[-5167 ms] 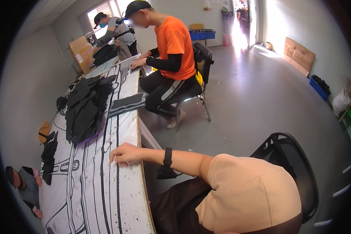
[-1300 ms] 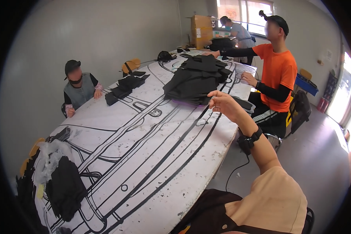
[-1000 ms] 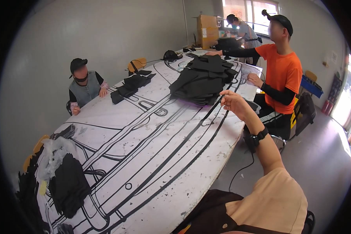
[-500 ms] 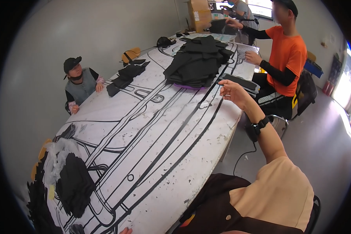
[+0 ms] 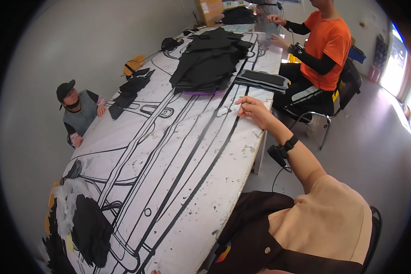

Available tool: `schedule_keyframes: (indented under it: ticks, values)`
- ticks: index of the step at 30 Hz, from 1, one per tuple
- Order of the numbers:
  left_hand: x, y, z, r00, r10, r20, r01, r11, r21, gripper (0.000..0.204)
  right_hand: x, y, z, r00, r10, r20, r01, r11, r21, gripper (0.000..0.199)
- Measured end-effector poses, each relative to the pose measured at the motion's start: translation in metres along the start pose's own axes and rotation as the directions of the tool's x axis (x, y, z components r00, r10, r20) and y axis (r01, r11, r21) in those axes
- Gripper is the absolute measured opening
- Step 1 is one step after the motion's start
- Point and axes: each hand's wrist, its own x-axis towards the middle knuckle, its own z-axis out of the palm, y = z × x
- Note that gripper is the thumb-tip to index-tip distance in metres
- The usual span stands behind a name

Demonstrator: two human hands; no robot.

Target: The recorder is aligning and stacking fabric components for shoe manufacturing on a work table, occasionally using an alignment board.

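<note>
My right hand [image 5: 256, 112] is held out over the right part of the table, thumb and fingers drawn together. A thin, see-through strip or film [image 5: 228, 110] appears at the fingertips, too faint to name. Just beyond the hand lies a small stack of dark, grey-edged flat pieces [image 5: 263, 79]. Farther off is a large heap of black cut fabric-like pieces [image 5: 210, 61], with a purple edge beneath. Of my left hand [image 5: 155, 272] only a fingertip shows at the lower border, by the table's near edge; its other fingers are out of the picture.
The long white table [image 5: 178, 237] carries black line drawings. Black pieces [image 5: 90, 228] and crumpled clear plastic [image 5: 67, 201] lie at the near left. A seated person in orange [image 5: 328, 41] handles something clear at right; another person in grey [image 5: 84, 109] is across, beside black pieces [image 5: 130, 91].
My view has shifted, so the table's far end sits higher and farther left. My right hand has come nearer, away from the small stack. The person in orange has brought both hands together.
</note>
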Motion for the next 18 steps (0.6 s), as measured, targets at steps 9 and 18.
schedule_keyframes:
  ticks: [9, 18]
  values:
    - [0.003, -0.013, -0.004, 0.995, 0.094, 0.009, -0.094, 0.996, -0.005, 0.037, -0.003, -0.001, 0.004, 1.000, -0.001, 0.023, 0.002, 0.999, -0.035, 0.020]
    - [0.000, -0.001, -0.001, 0.999, 0.026, 0.025, -0.026, 1.000, -0.007, 0.039, -0.004, -0.001, 0.004, 1.000, -0.008, 0.025, 0.010, 0.998, -0.058, 0.020]
